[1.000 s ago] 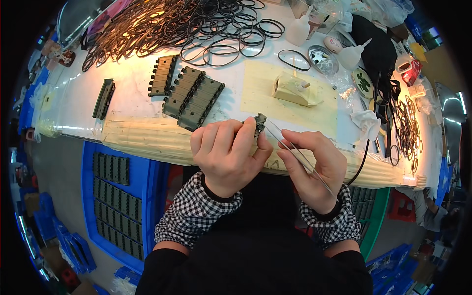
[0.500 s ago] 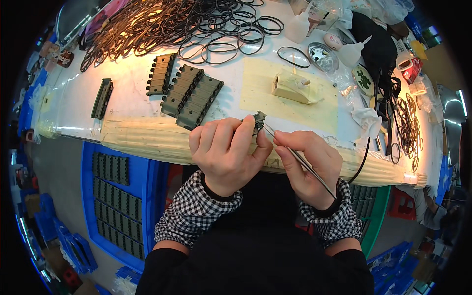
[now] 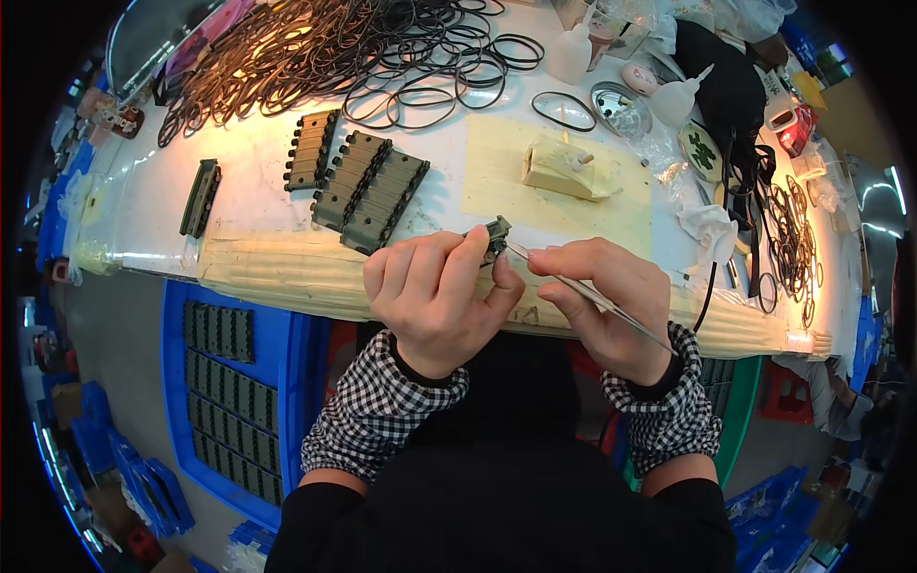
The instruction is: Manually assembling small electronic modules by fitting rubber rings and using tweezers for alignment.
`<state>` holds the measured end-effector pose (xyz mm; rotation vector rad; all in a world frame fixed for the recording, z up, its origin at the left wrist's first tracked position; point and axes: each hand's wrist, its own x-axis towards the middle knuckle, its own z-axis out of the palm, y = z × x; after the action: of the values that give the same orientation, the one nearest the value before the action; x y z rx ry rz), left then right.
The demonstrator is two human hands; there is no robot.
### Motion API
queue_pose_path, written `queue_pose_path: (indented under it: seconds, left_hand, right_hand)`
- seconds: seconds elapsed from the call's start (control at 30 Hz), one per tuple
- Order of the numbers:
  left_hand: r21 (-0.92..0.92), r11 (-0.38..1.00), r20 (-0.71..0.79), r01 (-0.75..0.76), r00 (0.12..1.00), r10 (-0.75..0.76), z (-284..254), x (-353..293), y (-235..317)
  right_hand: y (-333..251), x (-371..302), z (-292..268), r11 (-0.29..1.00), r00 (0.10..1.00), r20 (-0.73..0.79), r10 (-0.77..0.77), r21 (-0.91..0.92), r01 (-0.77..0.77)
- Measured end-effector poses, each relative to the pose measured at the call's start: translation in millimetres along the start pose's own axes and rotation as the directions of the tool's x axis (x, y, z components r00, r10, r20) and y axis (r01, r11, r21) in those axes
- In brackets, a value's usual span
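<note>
Over the near edge of the table, my left hand [image 3: 439,304] is closed around a small dark green ridged part [image 3: 497,235], whose end sticks out past the thumb and forefinger. My right hand [image 3: 613,304] pinches a pair of metal tweezers [image 3: 611,306], with the tips close to the part; whether they touch it I cannot tell. Beyond my left hand lie several similar olive-green ridged pieces [image 3: 382,196] side by side. One more green piece [image 3: 201,199] rests alone at the left. To the right stands a block wrapped in cream tape [image 3: 564,172] on a cream sheet [image 3: 487,191].
A large tangle of black rubber rings [image 3: 315,57] covers the far left of the table. White squeeze bottles [image 3: 676,99], a round metal tin [image 3: 621,107] and a black bag [image 3: 718,76] crowd the right. Below the table, a blue tray [image 3: 176,382] holds rows of green parts.
My right hand has shifted slightly right, drawing the tweezers back a little and tilting them flatter. My left hand keeps its hold on the part, almost unmoved.
</note>
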<state>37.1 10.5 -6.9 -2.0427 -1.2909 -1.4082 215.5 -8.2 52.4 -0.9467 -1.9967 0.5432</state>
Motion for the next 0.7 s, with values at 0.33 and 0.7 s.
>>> queue_pose_path:
  seconds: [0.33, 0.7]
  left_hand:
    - [-0.006, 1.000, -0.001, 0.001, 1.000, -0.001, 0, -2, -1]
    - [-0.019, 1.000, 0.006, -0.006, 1.000, 0.007, -2, -3, 1]
  right_hand:
    - [2, -1, 4, 0.993, 0.995, -0.047, 0.085, 0.084, -0.081]
    - [7, 15, -7, 0.987, 0.979, 0.135, -0.150, -0.038, 0.157]
